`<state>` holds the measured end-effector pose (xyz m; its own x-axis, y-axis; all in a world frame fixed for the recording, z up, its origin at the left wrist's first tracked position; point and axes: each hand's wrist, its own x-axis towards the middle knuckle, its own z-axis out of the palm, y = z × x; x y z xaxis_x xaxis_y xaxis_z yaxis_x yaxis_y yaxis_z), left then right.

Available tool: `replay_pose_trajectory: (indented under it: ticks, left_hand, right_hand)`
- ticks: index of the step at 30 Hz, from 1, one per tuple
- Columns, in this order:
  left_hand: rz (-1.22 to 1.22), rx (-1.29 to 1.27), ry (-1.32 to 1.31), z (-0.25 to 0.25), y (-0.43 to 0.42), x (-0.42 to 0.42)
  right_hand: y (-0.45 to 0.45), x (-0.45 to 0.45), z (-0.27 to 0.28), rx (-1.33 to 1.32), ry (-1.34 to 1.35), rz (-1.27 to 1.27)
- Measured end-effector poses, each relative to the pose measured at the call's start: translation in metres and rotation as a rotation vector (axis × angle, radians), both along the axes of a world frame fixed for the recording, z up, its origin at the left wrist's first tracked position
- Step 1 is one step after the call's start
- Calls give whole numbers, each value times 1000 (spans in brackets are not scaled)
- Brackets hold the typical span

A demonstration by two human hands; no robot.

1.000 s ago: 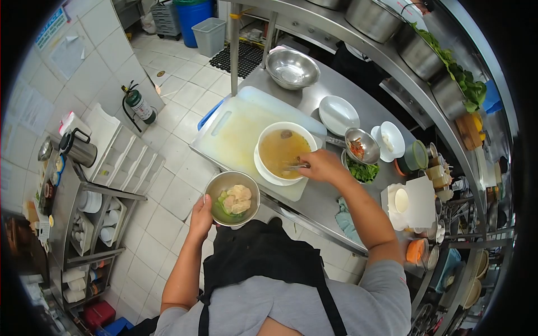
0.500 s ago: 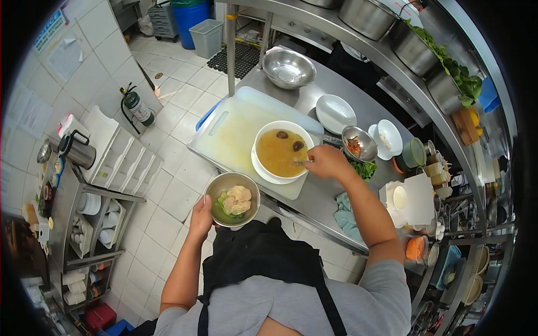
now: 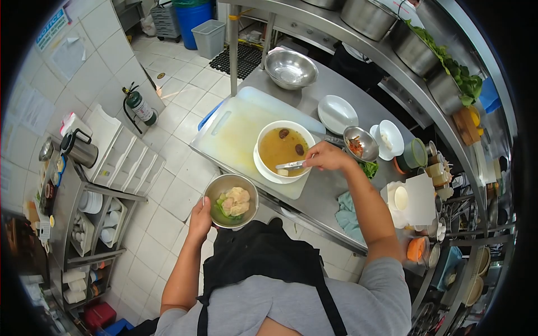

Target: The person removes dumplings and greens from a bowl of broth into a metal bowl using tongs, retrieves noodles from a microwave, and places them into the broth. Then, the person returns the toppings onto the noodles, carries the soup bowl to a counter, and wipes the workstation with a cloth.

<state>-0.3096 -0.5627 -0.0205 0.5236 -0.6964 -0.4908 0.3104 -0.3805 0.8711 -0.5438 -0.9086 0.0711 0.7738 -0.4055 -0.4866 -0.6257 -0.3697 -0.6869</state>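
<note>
My left hand (image 3: 200, 219) grips the rim of a metal bowl (image 3: 217, 185), which holds pale dumplings (image 3: 234, 201) and green vegetables over the floor beside the counter. In my right hand (image 3: 325, 157) is a metal utensil (image 3: 291, 165), its end over the near right part of a white soup bowl (image 3: 260, 163). Yellow broth (image 3: 274, 147) fills that bowl, with two dark round pieces at its far right side and a pale piece near the utensil. The soup bowl rests on a white plate on the cutting board (image 3: 241, 120).
Beyond the board are a steel bowl (image 3: 291, 68), an oval white dish (image 3: 338, 113), a small metal bowl (image 3: 369, 143) with orange-red pieces and a white bowl (image 3: 390, 137). A cloth (image 3: 348, 215) lies on the counter's near side. Part of another person (image 3: 354, 59) shows behind the shelf.
My right hand has raised the utensil, so more of it shows above the broth. A pale piece now shows beside it. The two dark pieces came into view earlier. My left hand has hardly moved.
</note>
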Motion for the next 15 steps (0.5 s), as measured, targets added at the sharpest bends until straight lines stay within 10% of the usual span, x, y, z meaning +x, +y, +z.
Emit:
replay_pose_trajectory:
  ticks: [8,15]
  left_hand:
    - [-8,13,-10,9,-3,-2]
    - [-1,-2,-15,5,-4,-4]
  right_hand:
    - [17,-8,18,-729,115,-11]
    - [14,-4,3,-490,123,49]
